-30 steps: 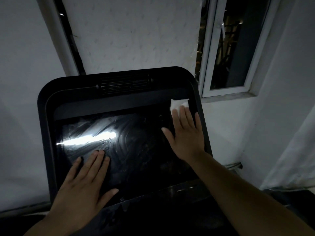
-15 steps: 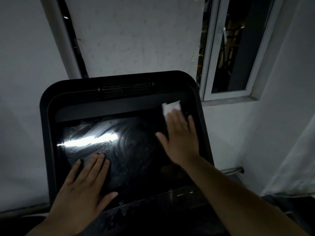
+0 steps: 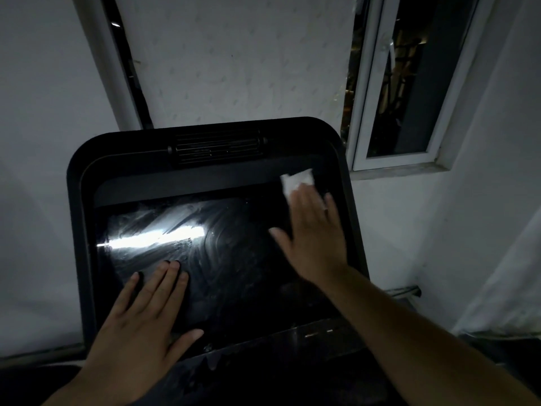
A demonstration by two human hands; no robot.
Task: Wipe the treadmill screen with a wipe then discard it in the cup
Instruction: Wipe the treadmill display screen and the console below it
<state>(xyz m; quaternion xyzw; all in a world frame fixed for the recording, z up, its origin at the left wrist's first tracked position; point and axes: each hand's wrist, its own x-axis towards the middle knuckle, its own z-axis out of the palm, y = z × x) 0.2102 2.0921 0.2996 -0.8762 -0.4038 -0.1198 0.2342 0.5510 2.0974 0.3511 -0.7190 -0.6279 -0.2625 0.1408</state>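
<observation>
Head view: the glossy black treadmill screen [image 3: 234,259], streaked with wet smears, carries both hands. Right hand [image 3: 314,232], fingers straight, presses a small white crumpled wipe [image 3: 297,180] at the screen's upper right corner; the wipe pokes out beyond its fingertips. Left hand [image 3: 140,326] rests flat, fingers spread, at the lower left.

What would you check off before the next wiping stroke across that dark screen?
1. Wipe under the right hand: ok, straight fingers press it near the upper right corner.
2. Left hand steadying the screen: ok, flat on the lower left.
3. Wiped area: not ok, smeared streaks show in the glare across the middle.
4. Path leftward: ok, nothing lies on the glass between the hands.
5. Cup for discarding: cannot tell, none in view.
</observation>
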